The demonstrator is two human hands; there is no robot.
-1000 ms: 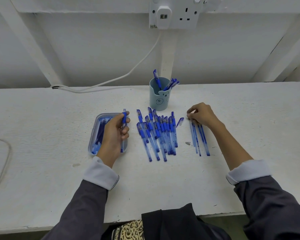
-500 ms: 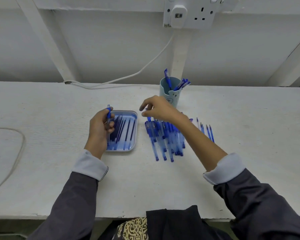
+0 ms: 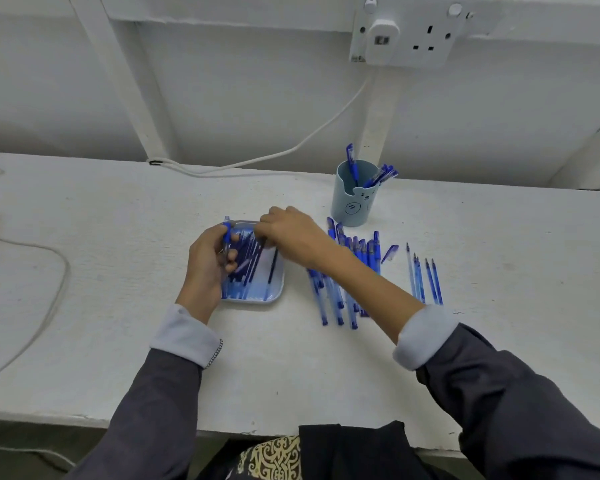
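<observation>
A white table (image 3: 118, 341) fills the middle and lower frame, with a white wall behind it. A socket (image 3: 409, 36) sits on the wall at the upper right, and a cable (image 3: 291, 150) runs from its plug down and left to the table's back edge. Right of centre lies a pile (image 3: 368, 252) of blue pens, side by side and partly hidden by the right forearm. Just above the pile stands a pale blue cup (image 3: 350, 206) with a few pens upright in it. Left of the pile, at the centre, is a shallow tray (image 3: 257, 301) holding dark refills (image 3: 253, 261). The left hand (image 3: 205, 265) rests over the tray's left edge, fingers curled round a pen (image 3: 226, 230) held upright, its blue cap end toward the top of the frame. The right hand (image 3: 291, 233) reaches across from the right, its fingers bent down over the tray's upper part; whether they pinch a refill cannot be told. A short row (image 3: 426, 278) of thin blue pieces lies well right of the pile, and a single cap (image 3: 389, 253) lies between the pile and the row.
</observation>
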